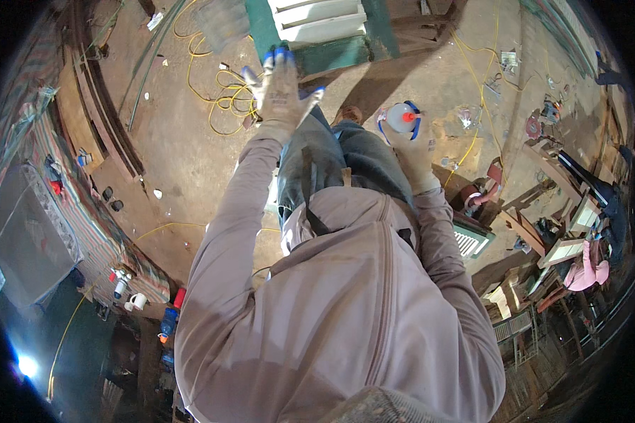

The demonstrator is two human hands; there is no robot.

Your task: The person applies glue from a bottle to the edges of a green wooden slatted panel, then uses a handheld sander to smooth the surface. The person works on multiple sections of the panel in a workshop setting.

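The squeeze bottle (395, 115), pale and see-through with a red tip, is just right of centre in the upper half of the frame, held in the right hand (414, 146). That hand wears a pale glove with blue fingertips, and its fingers curl around the bottle's sides, the tip pointing up toward the worker's head.

The left hand (282, 95), gloved to match, is spread wide, palm down and holding nothing, at the upper middle of the frame. Its longest fingers reach over the lower left edge of the green frame (331, 60), which surrounds a white slatted panel (321, 20) at the top; whether they touch it, I can't tell.

The worker stands in a pinkish-grey jacket (331, 296) and blue jeans (374, 155) on a dusty brown floor (190, 162). A yellow cable (226, 116) lies tangled just left of the left hand, and a yellow cord (481, 99) runs down the upper right.

Over at the far right, a person in pink (587, 271) is beside some wooden pieces. In the lower left, a white mug (135, 302) sits near a striped sheet (144, 275), and a blue bottle (168, 323) is close by.
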